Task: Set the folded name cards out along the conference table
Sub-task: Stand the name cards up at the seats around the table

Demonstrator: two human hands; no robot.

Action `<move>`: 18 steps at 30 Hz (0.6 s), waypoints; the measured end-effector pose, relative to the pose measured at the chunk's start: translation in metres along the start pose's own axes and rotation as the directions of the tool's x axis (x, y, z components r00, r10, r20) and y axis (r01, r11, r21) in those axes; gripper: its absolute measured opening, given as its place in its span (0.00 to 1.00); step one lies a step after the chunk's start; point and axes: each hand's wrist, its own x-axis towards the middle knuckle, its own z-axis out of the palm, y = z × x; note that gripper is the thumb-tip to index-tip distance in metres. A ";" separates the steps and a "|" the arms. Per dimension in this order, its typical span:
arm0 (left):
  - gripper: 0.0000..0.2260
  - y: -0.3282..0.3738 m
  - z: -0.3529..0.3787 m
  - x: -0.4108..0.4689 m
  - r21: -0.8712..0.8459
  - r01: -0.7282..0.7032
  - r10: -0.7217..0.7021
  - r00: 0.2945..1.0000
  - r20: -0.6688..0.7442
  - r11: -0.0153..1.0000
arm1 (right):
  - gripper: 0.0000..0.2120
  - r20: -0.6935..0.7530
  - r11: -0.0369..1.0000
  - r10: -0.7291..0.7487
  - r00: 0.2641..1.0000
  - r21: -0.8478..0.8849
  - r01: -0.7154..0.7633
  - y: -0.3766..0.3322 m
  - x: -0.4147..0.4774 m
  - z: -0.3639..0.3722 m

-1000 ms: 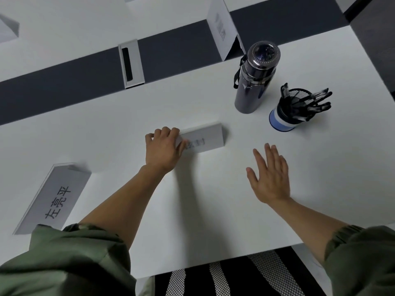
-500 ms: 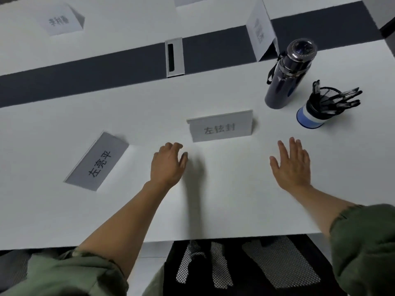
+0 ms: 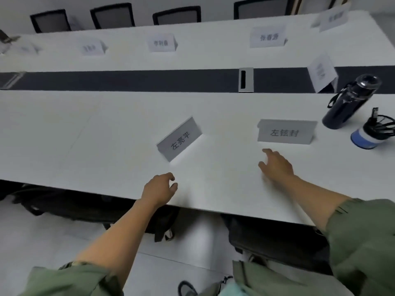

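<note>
Far row: the white folded name cards (image 3: 162,42) on the table's far side stand in a line; their print is too blurred for me to read.
Skewed card: the grey folded name card (image 3: 180,138) sits at an angle on the white conference table (image 3: 64,135), just beyond my left hand, not squared to the edge.
Left hand (image 3: 159,191): half a second ago it was up beside the straight card; now it is back near the table edge, fingers loosely curled, holding nothing.
Straight card: the grey folded name card with dark print (image 3: 286,132) stands free and square, so I judge this place is set.
Right hand (image 3: 277,165): fingers spread and blurred, empty, just short of that card.
Next: probably the skewed card.
Cut off: the dark water bottle (image 3: 348,102) is whole, but the blue-based mesh pen cup (image 3: 370,133) runs off the right edge.
</note>
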 end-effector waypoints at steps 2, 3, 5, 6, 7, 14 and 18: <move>0.15 -0.040 -0.012 -0.018 -0.006 -0.009 0.009 1.000 -0.010 1.000 | 0.26 -0.046 0.997 -0.068 0.997 0.038 0.070 -0.048 -0.020 0.011; 0.15 -0.066 -0.021 -0.029 -0.011 -0.010 0.009 1.000 -0.017 1.000 | 0.26 -0.067 0.993 -0.102 0.993 0.050 0.105 -0.077 -0.031 0.020; 0.16 -0.106 -0.034 -0.045 -0.020 -0.013 0.012 0.999 -0.034 1.000 | 0.25 -0.086 0.985 -0.158 0.984 0.056 0.163 -0.122 -0.052 0.033; 0.16 -0.131 -0.042 -0.056 -0.026 -0.006 0.005 0.999 -0.043 1.000 | 0.25 -0.087 0.980 -0.186 0.979 0.050 0.191 -0.149 -0.064 0.043; 0.16 -0.144 -0.047 -0.061 -0.030 -0.004 0.003 0.999 -0.050 1.000 | 0.25 -0.085 0.978 -0.200 0.976 0.045 0.204 -0.163 -0.070 0.048; 0.16 -0.235 -0.088 -0.071 -0.062 0.039 -0.047 0.991 -0.128 0.997 | 0.25 -0.058 0.963 -0.262 0.963 -0.077 0.257 -0.254 -0.083 0.064; 0.15 -0.262 -0.096 -0.053 -0.074 0.048 -0.057 0.991 -0.123 0.996 | 0.25 -0.069 0.961 -0.261 0.963 -0.107 0.253 -0.282 -0.065 0.065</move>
